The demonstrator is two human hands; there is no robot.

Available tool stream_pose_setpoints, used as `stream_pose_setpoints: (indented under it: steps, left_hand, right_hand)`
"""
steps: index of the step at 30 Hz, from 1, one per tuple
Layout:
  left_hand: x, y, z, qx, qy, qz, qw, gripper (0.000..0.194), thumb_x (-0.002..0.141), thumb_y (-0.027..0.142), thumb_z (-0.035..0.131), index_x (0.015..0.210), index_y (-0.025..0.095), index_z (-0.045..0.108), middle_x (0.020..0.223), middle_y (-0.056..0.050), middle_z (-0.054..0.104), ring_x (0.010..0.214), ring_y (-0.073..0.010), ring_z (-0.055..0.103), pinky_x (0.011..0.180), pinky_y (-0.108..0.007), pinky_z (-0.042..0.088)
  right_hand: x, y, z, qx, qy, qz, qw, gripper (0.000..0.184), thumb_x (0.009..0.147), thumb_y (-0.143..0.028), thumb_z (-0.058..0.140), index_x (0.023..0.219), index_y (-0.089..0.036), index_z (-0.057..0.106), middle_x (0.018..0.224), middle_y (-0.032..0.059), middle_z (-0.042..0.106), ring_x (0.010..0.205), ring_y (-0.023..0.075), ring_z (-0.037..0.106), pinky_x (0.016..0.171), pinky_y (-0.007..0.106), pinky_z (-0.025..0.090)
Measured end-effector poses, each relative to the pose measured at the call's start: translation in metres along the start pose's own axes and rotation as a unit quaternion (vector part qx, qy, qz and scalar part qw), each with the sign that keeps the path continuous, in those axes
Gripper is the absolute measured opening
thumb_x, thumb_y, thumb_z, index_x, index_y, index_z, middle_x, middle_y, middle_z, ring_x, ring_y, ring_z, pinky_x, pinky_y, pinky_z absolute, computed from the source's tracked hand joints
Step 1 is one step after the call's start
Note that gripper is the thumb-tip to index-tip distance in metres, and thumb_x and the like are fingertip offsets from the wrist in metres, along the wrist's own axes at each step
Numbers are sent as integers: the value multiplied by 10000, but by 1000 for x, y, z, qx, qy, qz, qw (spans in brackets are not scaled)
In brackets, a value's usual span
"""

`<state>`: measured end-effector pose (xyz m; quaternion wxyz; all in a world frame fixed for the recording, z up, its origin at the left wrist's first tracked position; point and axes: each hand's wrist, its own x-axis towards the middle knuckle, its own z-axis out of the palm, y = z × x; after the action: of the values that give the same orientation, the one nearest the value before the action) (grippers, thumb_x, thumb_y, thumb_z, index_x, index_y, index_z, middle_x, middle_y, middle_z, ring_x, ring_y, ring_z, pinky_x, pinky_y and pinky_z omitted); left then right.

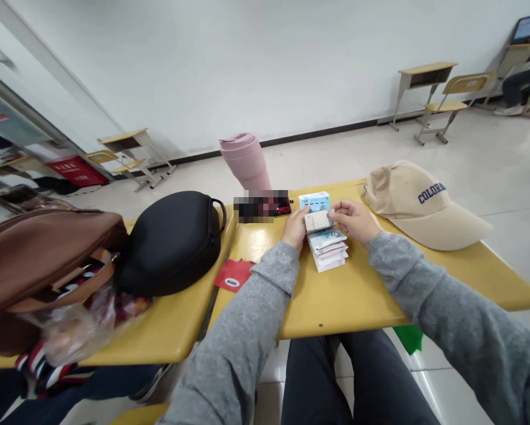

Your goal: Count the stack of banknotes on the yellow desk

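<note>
Between my hands is a small pale slip of paper point(318, 221), printed like a banknote. My left hand point(295, 229) grips its left side, with the thumb near the upper edge. The fingers of my right hand point(355, 220) pinch its upper right corner. Just below lies a layered stack of paper slips point(329, 255) on the yellow desk point(349, 307), with a blue printed one on top. Beyond the pale slip, a blue and white printed piece point(314, 201) shows. Whether these pieces are joined is hidden.
A red packet point(233, 275) lies left of my forearm. Farther back are a partly blurred dark phone-like object point(283, 204) and a pink tumbler point(246, 162). A beige cap point(418, 203) sits at right. On the adjoining desk are a black case point(172, 242) and a brown bag point(43, 260).
</note>
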<state>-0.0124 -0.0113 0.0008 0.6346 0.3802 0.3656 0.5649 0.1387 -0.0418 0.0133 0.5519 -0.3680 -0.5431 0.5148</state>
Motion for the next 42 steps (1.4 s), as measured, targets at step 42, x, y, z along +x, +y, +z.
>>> stream_pose_setpoints:
  steps: [42]
  left_hand:
    - [-6, 0, 3, 22, 1, 17, 1000, 208, 669, 312, 716, 758, 131, 667, 732, -44, 688, 700, -152, 627, 778, -302, 458]
  right_hand:
    - [3, 8, -9, -129, 66, 26, 989, 349, 669, -454, 654, 550, -184, 467, 447, -36, 459, 416, 69, 347, 408, 229, 231]
